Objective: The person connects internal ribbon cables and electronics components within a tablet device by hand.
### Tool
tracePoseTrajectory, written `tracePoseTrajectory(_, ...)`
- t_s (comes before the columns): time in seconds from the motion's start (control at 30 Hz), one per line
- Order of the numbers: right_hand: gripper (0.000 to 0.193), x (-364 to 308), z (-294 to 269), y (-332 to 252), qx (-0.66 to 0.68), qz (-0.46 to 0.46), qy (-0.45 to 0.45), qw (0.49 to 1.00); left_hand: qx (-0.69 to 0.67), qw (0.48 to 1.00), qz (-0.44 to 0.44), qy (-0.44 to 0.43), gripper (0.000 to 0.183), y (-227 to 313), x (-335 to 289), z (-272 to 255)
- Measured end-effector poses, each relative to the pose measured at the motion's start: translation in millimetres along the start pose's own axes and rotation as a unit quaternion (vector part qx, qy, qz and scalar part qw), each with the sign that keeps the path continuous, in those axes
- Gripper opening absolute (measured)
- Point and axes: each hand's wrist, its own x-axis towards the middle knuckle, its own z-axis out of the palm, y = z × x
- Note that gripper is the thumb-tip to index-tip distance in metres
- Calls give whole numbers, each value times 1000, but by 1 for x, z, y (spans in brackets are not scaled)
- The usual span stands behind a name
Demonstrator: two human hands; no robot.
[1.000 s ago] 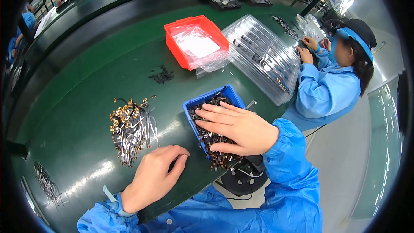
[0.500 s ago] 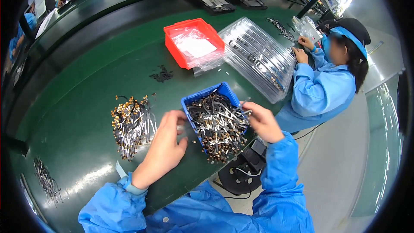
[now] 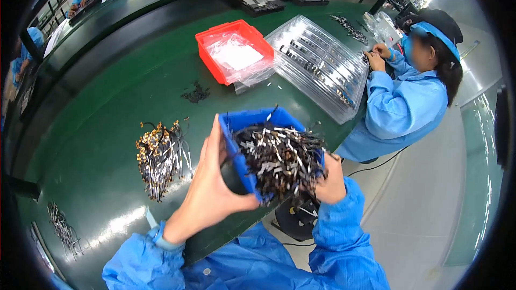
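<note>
A blue plastic bin (image 3: 232, 145) heaped with short black flex cables (image 3: 287, 156) with silvery and gold ends is held up over the near table edge, its load somewhat blurred. My left hand (image 3: 212, 185) grips its left side, fingers along the wall and thumb at the near corner. At the right near side, my right hand (image 3: 331, 181) is closed on the bin, its fingertips partly hidden by cables. Left of my left hand, a loose pile of similar cables (image 3: 160, 158) lies on the green table (image 3: 107, 145).
Beyond the bin stand a red bin (image 3: 212, 67) with plastic bags and stacked clear plastic trays (image 3: 322, 70). Small black pieces (image 3: 196, 93) and another cable bunch (image 3: 63, 228) lie leftward. A co-worker in blue (image 3: 406, 96) sits at the right; a black stool (image 3: 293, 220) is below the edge.
The blue bin has risen from the table toward me and shifted slightly right. My left hand has closed on its left side; my right hand has moved down its right side.
</note>
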Motion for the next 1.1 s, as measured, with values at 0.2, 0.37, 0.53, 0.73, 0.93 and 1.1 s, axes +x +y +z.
tracePoseTrajectory(0.2, 47, -14, -4, -24, 157, 130, -6, 979, -59, 998, -9, -11, 134, 3, -16, -1)
tracePoseTrajectory(0.37, 58, -7, -1, -17, -65, -91, -30, 993, -38, 999, -31, -3, 139, -22, -31, -6)
tracePoseTrajectory(0.53, 56, -9, -1, -3, -37, -84, -35, 995, 35, 999, -16, 31, 138, -20, -29, 2)
tracePoseTrajectory(0.73, 44, 7, -25, 51, 130, 50, 18, 990, 117, 988, 16, 103, 127, -20, 23, 64)
tracePoseTrajectory(0.93, 38, 10, -42, 94, 114, 40, 61, 991, 132, 984, 17, 117, 124, -31, 42, 86)
tracePoseTrajectory(1.1, 35, 19, -55, 84, -16, -55, -99, 993, 195, 978, -6, 71, 129, -29, 0, 57)
